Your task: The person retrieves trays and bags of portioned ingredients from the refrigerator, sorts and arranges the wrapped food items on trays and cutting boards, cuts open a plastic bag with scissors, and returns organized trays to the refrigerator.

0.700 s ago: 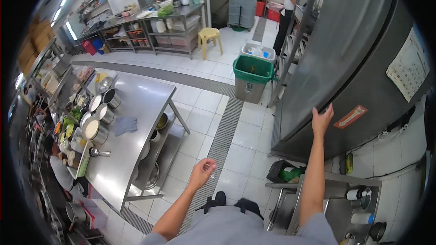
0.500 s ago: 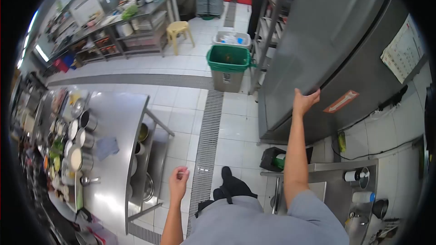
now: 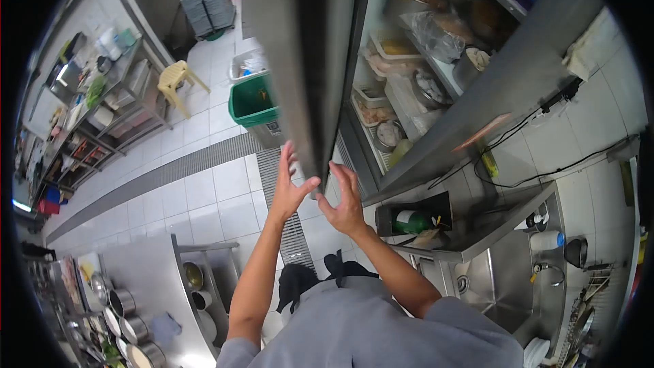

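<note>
The grey metal refrigerator door stands swung open, seen nearly edge-on. My left hand is at its outer face, near the lower end, fingers spread. On the inner side, my right hand is beside the door's edge with thumb and fingers apart. Whether either hand presses on the door is hard to tell. Inside the refrigerator, shelves hold a plastic bag of food, a metal bowl, a metal pot and several food containers.
A green-lined bin and a yellow stool stand ahead on the left. A steel table with pots is at lower left. To the right are a steel sink and a black box with a green bottle. A floor drain grate runs below.
The refrigerator door has swung open, exposing the shelves. My left hand has risen to the door, and my right hand has moved left with it. The view has turned right.
</note>
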The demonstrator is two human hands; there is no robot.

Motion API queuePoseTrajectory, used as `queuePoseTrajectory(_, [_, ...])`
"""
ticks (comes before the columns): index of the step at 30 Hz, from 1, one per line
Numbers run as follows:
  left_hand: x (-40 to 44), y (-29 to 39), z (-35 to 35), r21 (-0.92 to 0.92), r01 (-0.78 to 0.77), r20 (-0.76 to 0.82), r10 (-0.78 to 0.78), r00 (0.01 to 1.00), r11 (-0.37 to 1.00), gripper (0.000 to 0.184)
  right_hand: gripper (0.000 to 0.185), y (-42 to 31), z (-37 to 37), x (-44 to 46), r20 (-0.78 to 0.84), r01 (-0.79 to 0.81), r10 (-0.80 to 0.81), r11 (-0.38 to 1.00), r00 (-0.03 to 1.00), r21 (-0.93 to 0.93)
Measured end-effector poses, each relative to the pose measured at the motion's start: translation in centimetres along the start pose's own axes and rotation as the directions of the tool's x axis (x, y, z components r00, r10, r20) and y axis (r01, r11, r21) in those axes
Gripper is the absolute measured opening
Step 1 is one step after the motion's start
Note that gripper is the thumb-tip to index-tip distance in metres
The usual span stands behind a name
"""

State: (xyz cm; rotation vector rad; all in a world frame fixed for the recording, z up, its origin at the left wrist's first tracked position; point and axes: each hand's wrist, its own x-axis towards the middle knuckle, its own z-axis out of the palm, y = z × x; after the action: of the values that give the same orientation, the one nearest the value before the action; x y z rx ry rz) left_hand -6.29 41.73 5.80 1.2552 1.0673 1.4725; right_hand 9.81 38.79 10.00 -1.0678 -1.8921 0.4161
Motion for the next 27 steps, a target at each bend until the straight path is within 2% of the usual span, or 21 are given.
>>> queuePoseTrajectory(1, [1.5,-0.4,-0.4,0.100,-0.020,0.024,0.018,1.000,0.995,0.106,0.070,1.9,0.9,-0.2,0.021,-0.054,0.054,0.999,0.998,-0.011])
queuePoseTrajectory(2, [2.5,-2.9,-0.7,0.082,-0.007,-0.177,0.022,0.984,0.997,0.093,0.070,4.0,1.8,-0.7,0.022,-0.070,0.071,0.997,0.997,-0.020])
queuePoseTrajectory(4, [4.6,-1.7,-3.4,0.016,0.096,-0.298,-0.087,0.951,0.995,0.075,0.063,9.4,3.3,-2.6,0.113,-0.425,0.423,0.905,0.899,-0.009])
queuePoseTrajectory(6, [7.0,-3.3,-6.6,0.185,-0.059,-0.429,0.134,0.893,0.981,0.061,0.060,14.8,4.5,-4.7,0.108,-0.615,0.621,0.784,0.777,-0.087])
queuePoseTrajectory(7, [8.3,-3.8,-8.5,0.212,-0.078,-0.431,0.165,0.887,0.974,0.063,0.060,17.3,4.9,-5.1,0.100,-0.623,0.630,0.777,0.770,-0.089])
queuePoseTrajectory(9, [10.9,-4.8,-12.5,0.145,-0.059,-0.400,0.113,0.909,0.988,0.067,0.059,20.5,5.4,-5.3,0.077,-0.777,0.787,0.617,0.612,-0.125])
queuePoseTrajectory(10, [12.5,-5.8,-14.3,0.095,-0.082,-0.384,0.112,0.916,0.992,0.068,0.059,20.3,5.6,-3.7,0.070,-0.781,0.791,0.611,0.608,-0.129])
queuePoseTrajectory(11, [13.7,-6.7,-16.0,0.169,-0.078,-0.373,0.137,0.918,0.983,0.068,0.060,20.4,5.5,-1.9,0.086,-0.891,0.888,0.446,0.452,0.079])
queuePoseTrajectory(12, [14.7,-7.3,-17.5,0.242,-0.067,-0.359,0.153,0.921,0.968,0.068,0.060,20.7,5.3,-0.3,0.138,-0.932,0.950,0.235,0.280,0.276])
queuePoseTrajectory(13, [15.8,-8.1,-18.8,0.144,-0.009,-0.351,0.059,0.935,0.990,0.064,0.061,22.0,5.5,1.2,0.118,-0.919,0.957,0.213,0.265,0.333])
queuePoseTrajectory(14, [16.5,-8.7,-20.1,0.195,0.007,-0.344,0.062,0.937,0.981,0.060,0.061,23.3,5.5,2.4,0.109,-0.922,0.964,0.196,0.244,0.333])
queuePoseTrajectory(16, [18.0,-8.9,-22.0,0.072,0.103,-0.344,-0.072,0.936,0.992,0.058,0.066,25.5,5.2,6.0,0.143,-0.860,0.978,0.060,0.152,0.506])
queuePoseTrajectory(18, [19.6,-8.5,-22.6,0.053,0.075,-0.380,-0.049,0.924,0.996,0.057,0.067,29.3,4.9,9.2,0.139,-0.820,0.977,0.057,0.164,0.569])
queuePoseTrajectory(19, [20.4,-9.3,-23.4,0.181,0.101,-0.410,-0.018,0.912,0.978,0.055,0.067,31.4,4.7,10.8,0.139,-0.779,0.972,0.062,0.189,0.624])
queuePoseTrajectory(21, [21.4,-9.9,-24.5,0.100,0.175,-0.391,-0.123,0.912,0.979,0.054,0.062,33.7,4.6,15.6,0.015,-0.731,0.998,0.037,0.064,0.681])
queuePoseTrajectory(22, [21.8,-9.4,-24.5,0.091,0.221,-0.401,-0.168,0.901,0.971,0.057,0.062,35.2,4.4,17.2,0.018,-0.736,0.998,0.028,0.054,0.676])
queuePoseTrajectory(23, [22.0,-9.6,-24.0,0.092,0.230,-0.406,-0.174,0.897,0.969,0.057,0.059,36.5,4.3,18.9,-0.030,-0.665,0.999,0.043,0.030,0.746])
queuePoseTrajectory(24, [22.2,-9.6,-23.1,0.125,0.191,-0.477,-0.110,0.872,0.974,0.058,0.055,37.9,4.3,20.3,-0.075,-0.587,0.997,0.064,0.006,0.807])
queuePoseTrajectory(25, [22.1,-9.6,-22.3,0.162,0.154,-0.542,-0.042,0.840,0.975,0.060,0.055,40.2,4.2,20.8,-0.068,-0.591,0.998,0.058,0.005,0.805])
queuePoseTrajectory(26, [21.4,-10.3,-21.7,0.167,0.157,-0.545,-0.041,0.838,0.973,0.060,0.051,42.2,4.1,21.0,-0.060,-0.540,0.996,0.086,0.066,0.837])
queuePoseTrajectory(27, [20.1,-11.8,-21.1,0.158,0.272,-0.632,-0.115,0.766,0.949,0.059,0.048,43.8,4.1,21.0,-0.055,-0.485,0.990,0.111,0.127,0.868])
